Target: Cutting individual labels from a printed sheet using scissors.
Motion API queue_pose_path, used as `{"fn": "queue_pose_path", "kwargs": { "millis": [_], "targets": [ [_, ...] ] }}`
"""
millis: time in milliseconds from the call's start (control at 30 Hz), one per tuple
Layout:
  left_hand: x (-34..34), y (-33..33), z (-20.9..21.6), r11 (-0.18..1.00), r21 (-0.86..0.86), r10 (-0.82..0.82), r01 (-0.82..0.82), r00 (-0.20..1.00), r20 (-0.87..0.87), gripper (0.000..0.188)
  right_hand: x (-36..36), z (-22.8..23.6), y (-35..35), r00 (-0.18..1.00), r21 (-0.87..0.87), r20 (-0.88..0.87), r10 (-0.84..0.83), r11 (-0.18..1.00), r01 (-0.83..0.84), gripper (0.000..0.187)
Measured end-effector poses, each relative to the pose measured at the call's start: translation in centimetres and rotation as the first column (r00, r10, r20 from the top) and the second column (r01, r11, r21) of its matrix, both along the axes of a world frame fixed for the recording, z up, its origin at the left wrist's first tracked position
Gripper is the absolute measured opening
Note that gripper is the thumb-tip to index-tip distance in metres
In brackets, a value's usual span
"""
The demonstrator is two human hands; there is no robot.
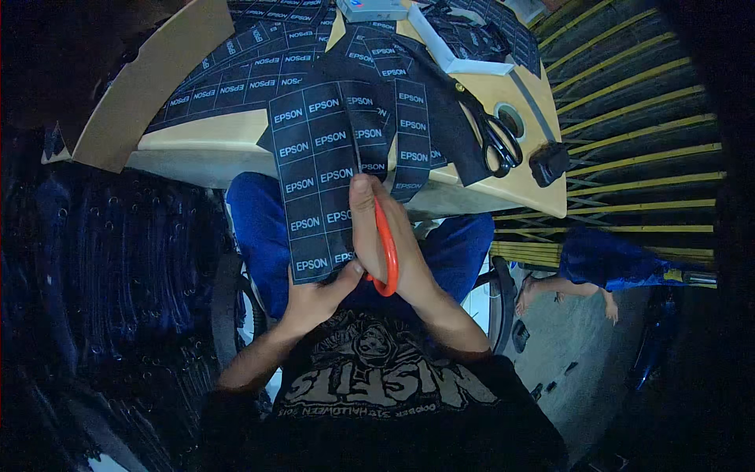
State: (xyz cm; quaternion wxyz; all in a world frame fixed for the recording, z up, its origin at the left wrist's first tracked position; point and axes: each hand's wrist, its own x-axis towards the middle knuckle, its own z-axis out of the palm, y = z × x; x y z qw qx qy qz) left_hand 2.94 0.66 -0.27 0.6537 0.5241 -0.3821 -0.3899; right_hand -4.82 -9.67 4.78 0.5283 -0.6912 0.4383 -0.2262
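Note:
My left hand (318,303) grips the lower edge of a black sheet (303,185), with the thumb on its front. White lettering and thin grid lines cover the sheet, which is held up over my lap. In my right hand (409,256) is a pair of red-handled scissors (386,244), the fingers wrapped round the handle. Their blade points away from me along the sheet's right side, where a slit seems to run upward. Just beyond, a narrow strip (413,122) of the same printed material hangs at the table edge.
On the pale table (535,189) lie black-handled scissors (495,141), a small black lump (549,164) and more printed sheets (220,90). Curved cardboard (149,86) stands at the left. A white tray (464,64) sits at the back. Beyond a yellow-slatted gate (637,161), another person's bare legs (550,289) show at right.

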Motion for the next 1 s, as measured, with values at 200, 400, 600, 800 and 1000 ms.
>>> {"fn": "queue_pose_path", "kwargs": {
  "millis": [200, 400, 600, 800, 1000],
  "targets": [
    [-0.1, 0.0, 0.0, 1.000, 0.007, 0.010, -0.010, 0.999, -0.041, 0.030, 0.1, 0.2, -0.1, 1.000, -0.035, 0.008, 0.027, 0.999, -0.027, 0.058],
    [0.1, 0.1, -0.1, 1.000, 0.010, 0.014, -0.014, 0.999, -0.037, 0.028, 0.3, 0.4, -0.3, 0.999, 0.006, -0.046, 0.027, 1.000, -0.027, 0.058],
    [0.2, 0.1, 0.1, 1.000, -0.012, -0.001, 0.001, 0.999, -0.034, 0.029, 0.5, -0.7, -0.4, 1.000, -0.018, -0.012, 0.012, 1.000, -0.013, 0.059],
    [0.2, 0.1, 0.5, 1.000, 0.008, -0.028, 0.028, 0.997, 0.071, 0.031, 0.7, -0.5, -0.6, 1.000, -0.015, 0.001, -0.031, 0.999, 0.031, 0.060],
    [-0.1, 0.2, 0.2, 1.000, 0.004, -0.009, 0.010, 0.998, -0.058, 0.031, 0.7, -0.9, -0.6, 0.999, -0.030, 0.039, -0.030, 0.999, 0.031, 0.060]
  ]
}}
